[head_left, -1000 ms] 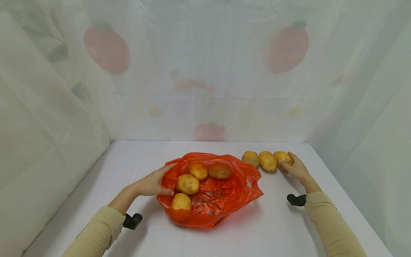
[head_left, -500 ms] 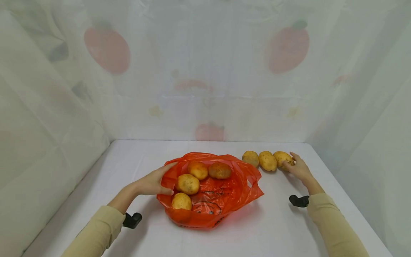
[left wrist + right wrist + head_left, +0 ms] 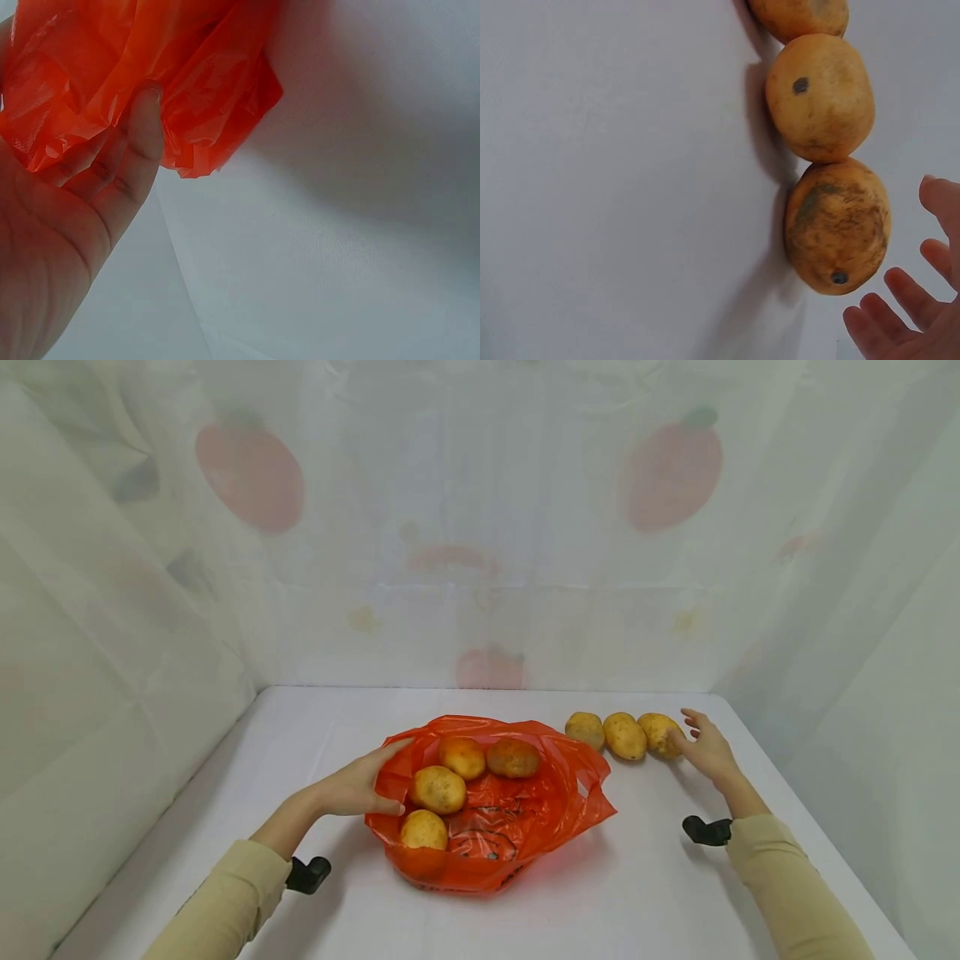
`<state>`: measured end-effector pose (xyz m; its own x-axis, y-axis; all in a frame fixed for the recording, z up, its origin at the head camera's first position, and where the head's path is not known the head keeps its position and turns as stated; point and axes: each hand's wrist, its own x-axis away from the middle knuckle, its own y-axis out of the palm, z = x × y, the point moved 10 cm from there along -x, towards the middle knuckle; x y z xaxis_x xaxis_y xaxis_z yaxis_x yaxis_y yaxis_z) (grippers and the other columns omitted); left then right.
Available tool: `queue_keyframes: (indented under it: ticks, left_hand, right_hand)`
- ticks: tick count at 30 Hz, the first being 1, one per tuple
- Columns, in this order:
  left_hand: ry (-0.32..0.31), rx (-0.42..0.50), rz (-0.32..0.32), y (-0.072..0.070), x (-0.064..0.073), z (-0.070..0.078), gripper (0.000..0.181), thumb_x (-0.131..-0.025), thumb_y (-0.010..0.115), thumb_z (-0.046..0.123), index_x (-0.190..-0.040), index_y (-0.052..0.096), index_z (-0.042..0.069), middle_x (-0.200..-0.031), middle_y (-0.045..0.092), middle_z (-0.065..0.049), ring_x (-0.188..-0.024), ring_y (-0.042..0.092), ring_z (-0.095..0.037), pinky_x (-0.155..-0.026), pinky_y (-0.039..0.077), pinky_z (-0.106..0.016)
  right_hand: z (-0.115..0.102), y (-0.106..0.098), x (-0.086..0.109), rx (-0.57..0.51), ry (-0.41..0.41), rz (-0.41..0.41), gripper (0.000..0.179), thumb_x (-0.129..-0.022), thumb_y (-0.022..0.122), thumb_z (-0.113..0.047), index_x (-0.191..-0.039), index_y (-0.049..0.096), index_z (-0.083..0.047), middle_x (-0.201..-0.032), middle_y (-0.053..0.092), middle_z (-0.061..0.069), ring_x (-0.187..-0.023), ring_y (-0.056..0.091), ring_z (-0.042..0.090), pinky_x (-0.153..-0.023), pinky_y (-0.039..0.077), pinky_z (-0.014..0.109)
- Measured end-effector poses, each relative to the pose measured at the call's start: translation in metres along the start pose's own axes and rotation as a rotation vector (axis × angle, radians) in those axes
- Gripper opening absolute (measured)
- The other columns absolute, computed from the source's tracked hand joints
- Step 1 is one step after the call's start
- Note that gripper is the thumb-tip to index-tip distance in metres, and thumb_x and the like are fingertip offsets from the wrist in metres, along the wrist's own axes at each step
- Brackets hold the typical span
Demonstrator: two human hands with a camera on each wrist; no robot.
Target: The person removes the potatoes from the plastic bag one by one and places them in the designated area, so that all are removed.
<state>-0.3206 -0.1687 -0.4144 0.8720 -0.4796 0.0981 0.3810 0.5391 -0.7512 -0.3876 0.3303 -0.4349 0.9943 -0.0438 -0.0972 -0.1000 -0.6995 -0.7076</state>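
A red plastic bag (image 3: 517,835) lies with its mouth facing up, and several potatoes (image 3: 439,790) show inside. My left hand (image 3: 356,785) holds its left side, thumb toward the front and fingers toward the back. In the left wrist view the red plastic bunches against those fingers. Behind the bag's right side three potatoes stand in a row, the rightmost potato (image 3: 659,735) marked with dark patches. Beside it my right hand (image 3: 707,750) is spread, holding nothing. The right wrist view shows a gap between its fingertips (image 3: 866,330) and that potato.
The middle potato (image 3: 625,736) touches the rightmost one, and the left potato (image 3: 585,730) sits near the bag's rim. A white cloth (image 3: 630,877) covers the table. Pale printed curtains (image 3: 480,527) close off the back and both sides.
My right hand has moved to the right, off the rightmost potato, and its fingers have spread. The potatoes, the bag and my left hand have stayed in place.
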Motion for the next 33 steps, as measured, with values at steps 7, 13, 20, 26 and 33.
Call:
queue_keyframes:
  ticks: [7, 13, 20, 26, 33]
  left_hand:
    - [0.008, -0.002, 0.005, 0.000, -0.001, 0.000, 0.090, -0.074, 0.076, 0.021, -0.147, 0.023, 0.022, -0.142, 0.036, -0.008, -0.126, 0.036, -0.031, -0.099, 0.038, -0.053]
    - [-0.007, -0.002, 0.001, 0.000, 0.000, -0.001, 0.090, -0.075, 0.076, 0.022, -0.147, 0.022, 0.022, -0.142, 0.035, -0.009, -0.125, 0.037, -0.031, -0.096, 0.041, -0.052]
    - [-0.011, 0.005, -0.003, 0.000, 0.001, -0.001, 0.090, -0.075, 0.076, 0.022, -0.147, 0.022, 0.022, -0.142, 0.036, -0.010, -0.124, 0.038, -0.032, -0.095, 0.042, -0.051]
    - [-0.007, 0.002, 0.000, 0.000, 0.000, -0.002, 0.090, -0.075, 0.076, 0.022, -0.147, 0.022, 0.022, -0.142, 0.036, -0.010, -0.124, 0.037, -0.032, -0.095, 0.042, -0.052]
    - [-0.009, -0.003, -0.005, 0.001, 0.000, -0.003, 0.091, -0.074, 0.076, 0.024, -0.147, 0.021, 0.023, -0.142, 0.035, -0.009, -0.125, 0.037, -0.031, -0.096, 0.041, -0.052]
  right_hand:
    - [-0.021, -0.013, 0.003, 0.016, -0.091, 0.095, 0.055, -0.095, 0.047, -0.029, -0.136, 0.035, 0.005, -0.134, 0.038, 0.032, -0.120, 0.038, 0.049, -0.094, 0.037, 0.058]
    - [-0.036, -0.018, 0.003, 0.028, -0.147, 0.136, 0.049, -0.095, 0.049, -0.028, -0.131, 0.042, 0.003, -0.130, 0.045, 0.027, -0.118, 0.043, 0.045, -0.094, 0.040, 0.056]
    - [-0.062, -0.018, 0.005, 0.014, -0.213, 0.118, 0.048, -0.095, 0.050, -0.027, -0.130, 0.042, 0.004, -0.129, 0.046, 0.026, -0.117, 0.044, 0.044, -0.095, 0.039, 0.055]
    - [-0.087, -0.016, 0.008, 0.001, -0.264, 0.088, 0.046, -0.094, 0.053, -0.023, -0.130, 0.043, 0.003, -0.129, 0.047, 0.025, -0.117, 0.045, 0.042, -0.095, 0.040, 0.054]
    - [-0.112, -0.014, 0.014, -0.015, -0.306, 0.049, 0.047, -0.094, 0.053, -0.026, -0.131, 0.043, 0.000, -0.128, 0.048, 0.024, -0.118, 0.045, 0.040, -0.095, 0.040, 0.054]
